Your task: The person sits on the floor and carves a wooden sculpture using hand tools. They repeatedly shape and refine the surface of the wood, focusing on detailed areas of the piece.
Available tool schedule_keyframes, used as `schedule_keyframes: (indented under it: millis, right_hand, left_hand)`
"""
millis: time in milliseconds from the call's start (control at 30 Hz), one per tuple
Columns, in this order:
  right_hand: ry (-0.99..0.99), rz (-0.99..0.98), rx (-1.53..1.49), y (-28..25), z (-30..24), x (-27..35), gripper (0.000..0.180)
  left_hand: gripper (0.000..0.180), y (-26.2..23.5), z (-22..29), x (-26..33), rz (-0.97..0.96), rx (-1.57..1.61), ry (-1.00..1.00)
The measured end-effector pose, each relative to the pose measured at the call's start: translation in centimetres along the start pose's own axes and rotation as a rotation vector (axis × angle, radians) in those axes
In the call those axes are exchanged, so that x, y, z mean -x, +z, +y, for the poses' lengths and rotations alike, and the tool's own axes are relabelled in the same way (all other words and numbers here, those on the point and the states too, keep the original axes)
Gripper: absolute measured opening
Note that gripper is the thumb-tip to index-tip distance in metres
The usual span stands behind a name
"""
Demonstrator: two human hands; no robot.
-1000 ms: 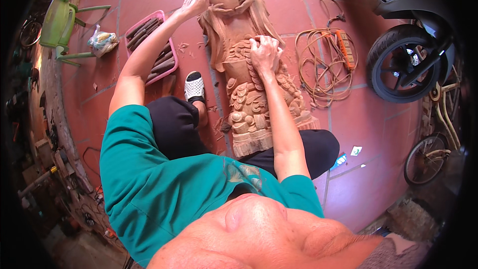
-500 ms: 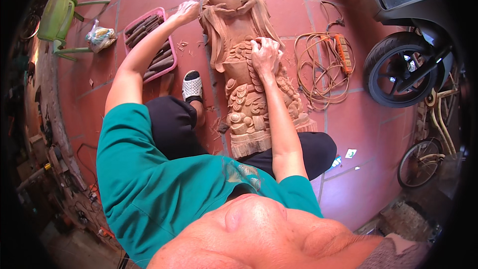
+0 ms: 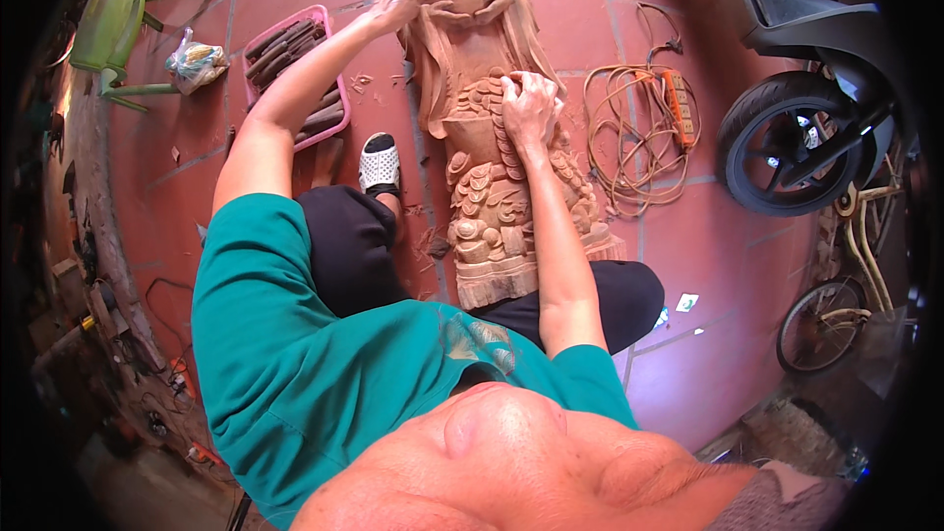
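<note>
A large carved wooden statue (image 3: 484, 152) of a bearded figure lies on the floor before me, its head away from me and its base by my folded leg. Coin-like shapes cover its lower half. My left hand (image 3: 396, 6) is at the figure's upper left edge near the shoulder, its fingers bent against the wood. Over the carved coins at the statue's middle rests my right hand (image 3: 531, 106), with the fingers curled in. Whether a small thing is inside that hand is hidden.
Left of the statue stands a pink basket (image 3: 344, 118) of dark-handled tools. Beyond it are a plastic bag (image 3: 197, 64) and a green chair (image 3: 110, 20). On the right lie a coiled cord (image 3: 602, 162) and an orange power strip (image 3: 678, 108), near a motorbike wheel (image 3: 730, 143).
My left hand has moved to the right, and the statue's upper end has shifted slightly right with it. My right hand stays on the carved coins, moving slightly right.
</note>
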State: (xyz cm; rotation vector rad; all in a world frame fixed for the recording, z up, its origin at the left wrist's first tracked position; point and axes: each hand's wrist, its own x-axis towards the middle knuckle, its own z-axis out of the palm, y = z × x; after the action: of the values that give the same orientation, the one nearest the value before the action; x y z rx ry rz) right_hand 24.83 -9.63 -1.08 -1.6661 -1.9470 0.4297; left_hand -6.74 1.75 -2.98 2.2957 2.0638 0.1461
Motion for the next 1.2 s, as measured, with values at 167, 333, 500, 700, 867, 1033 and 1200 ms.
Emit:
schedule_keyframes:
  millis: [167,333,500,700,867,1033,1200]
  right_hand:
    - [0.008,-0.011,0.012,0.4,0.1,0.2,0.026]
    - [0.013,-0.017,0.033,0.3,-0.1,-0.2,0.026]
    - [0.014,-0.029,-0.002,-0.2,-0.3,-0.2,0.026]
    - [0.004,-0.020,0.033,-0.1,-0.3,-0.2,0.026]
    - [-0.006,0.002,0.019,0.3,-0.3,-0.1,0.026]
    - [0.008,-0.007,0.026,0.0,-0.3,-0.1,0.026]
    - [0.014,-0.007,0.017,-0.2,-0.5,-0.2,0.026]
  left_hand:
    - [0.025,0.1,-3.6,1.9,0.068,0.227,-0.145]
    - [0.021,-1.5,1.9,-0.6,0.220,0.265,-0.049]
    - [0.017,-0.3,2.2,-1.6,0.172,0.086,0.093]
    - [0.020,-2.4,0.9,-1.5,0.055,0.287,-0.090]
    - [0.023,-0.5,2.4,-1.6,0.219,0.284,-0.065]
    - [0.019,-1.5,1.4,-2.4,0.085,0.307,0.060]
    - [0.018,-0.7,1.3,-2.5,0.195,0.265,-0.145]
